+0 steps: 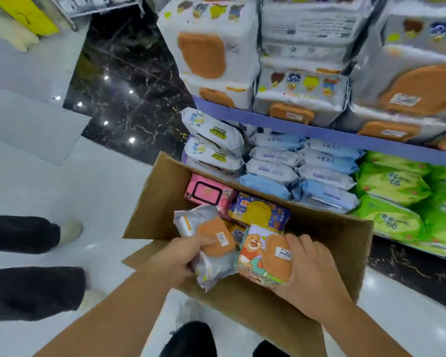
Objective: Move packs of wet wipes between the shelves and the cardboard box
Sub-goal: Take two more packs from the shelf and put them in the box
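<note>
An open brown cardboard box (pixel 327 228) stands on the pale glossy floor (pixel 62 176), its far rim close against the lower shelf, its left flap folded outward. Over the near half of the box the left hand (pixel 175 256) grips a silver wet-wipe pack with an orange lid (pixel 211 243), fingers curled under it and thumb on the lid; the pack is tilted and its lower corner overhangs the near rim. Just to the right, the right hand (pixel 312 274) holds a bear-printed pack with an orange lid (pixel 258 256), fingers wrapped over its right edge. The two packs touch side by side. Deeper in the box lie a pink pack (pixel 207 193) in the far left corner and a blue-and-yellow pack (pixel 258 211) beside it. Bare cardboard shows along the right inner wall. Beyond the far rim, pale blue packs (pixel 294 171) and green packs (pixel 397 186) fill the lower shelf under a purple shelf edge (pixel 319 134); white packs with orange lids (pixel 211 52) crowd the shelf above. At far left another person's black trouser legs (pixel 23 233) stand well apart from the box.
</note>
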{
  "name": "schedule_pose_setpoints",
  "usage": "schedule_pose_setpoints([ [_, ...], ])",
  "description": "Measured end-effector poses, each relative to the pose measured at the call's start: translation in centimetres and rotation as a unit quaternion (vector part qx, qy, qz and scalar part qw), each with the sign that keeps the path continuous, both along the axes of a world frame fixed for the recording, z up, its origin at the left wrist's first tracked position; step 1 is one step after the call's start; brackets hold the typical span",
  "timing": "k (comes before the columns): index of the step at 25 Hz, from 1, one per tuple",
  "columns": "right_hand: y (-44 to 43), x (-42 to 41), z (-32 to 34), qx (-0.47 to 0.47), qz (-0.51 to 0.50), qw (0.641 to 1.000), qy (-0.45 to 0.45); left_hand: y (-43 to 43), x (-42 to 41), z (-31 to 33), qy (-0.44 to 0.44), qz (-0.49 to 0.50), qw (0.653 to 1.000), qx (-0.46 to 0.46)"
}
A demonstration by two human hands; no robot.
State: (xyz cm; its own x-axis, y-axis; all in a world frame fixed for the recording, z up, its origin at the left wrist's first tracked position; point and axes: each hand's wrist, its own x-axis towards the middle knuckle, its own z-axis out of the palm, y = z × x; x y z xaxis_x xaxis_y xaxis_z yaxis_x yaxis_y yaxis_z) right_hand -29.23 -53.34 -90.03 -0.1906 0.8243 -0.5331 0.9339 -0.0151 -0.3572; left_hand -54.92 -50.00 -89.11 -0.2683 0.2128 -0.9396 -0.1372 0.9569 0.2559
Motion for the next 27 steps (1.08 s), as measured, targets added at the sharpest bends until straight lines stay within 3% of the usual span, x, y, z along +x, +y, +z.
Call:
schedule_pose_setpoints([
  [6, 1.2, -5.2, -11.5, -0.059, 0.004, 0.998, -0.015, 3.7, -2.3, -12.6, -0.070, 0.167, 0.983, -0.041],
  [9, 1.2, -8.5, -17.8, -0.076, -0.028, 0.996, -0.029, 4.8, -4.2, -18.9, -0.070, 0.176, 0.978, -0.083],
  [12, 1.2, -11.1, -23.9, -0.111, -0.086, 0.990, -0.022, 4.8, -6.3, -25.3, -0.089, 0.186, 0.977, -0.045],
  [17, 1.1, -12.2, -32.9, -0.081, -0.099, 0.991, -0.036, 3.7, -7.3, -34.3, -0.079, 0.188, 0.979, -0.018],
  [22, 0.1, -13.4, -36.3, -0.016, -0.186, 0.982, -0.033, 4.5, -7.6, -36.7, -0.071, 0.268, 0.961, -0.003],
  [24, -0.9, -13.3, -36.8, -0.041, -0.312, 0.947, -0.068, 4.8, -7.2, -36.4, -0.062, 0.276, 0.959, 0.007],
  [25, -0.9, -13.3, -37.0, -0.097, -0.400, 0.910, -0.052, 5.1, -7.0, -36.7, -0.057, 0.269, 0.961, 0.011],
  [27, -0.9, -12.9, -38.0, -0.211, -0.473, 0.854, 0.058, 5.5, -6.6, -36.6, -0.032, 0.251, 0.967, 0.016],
])
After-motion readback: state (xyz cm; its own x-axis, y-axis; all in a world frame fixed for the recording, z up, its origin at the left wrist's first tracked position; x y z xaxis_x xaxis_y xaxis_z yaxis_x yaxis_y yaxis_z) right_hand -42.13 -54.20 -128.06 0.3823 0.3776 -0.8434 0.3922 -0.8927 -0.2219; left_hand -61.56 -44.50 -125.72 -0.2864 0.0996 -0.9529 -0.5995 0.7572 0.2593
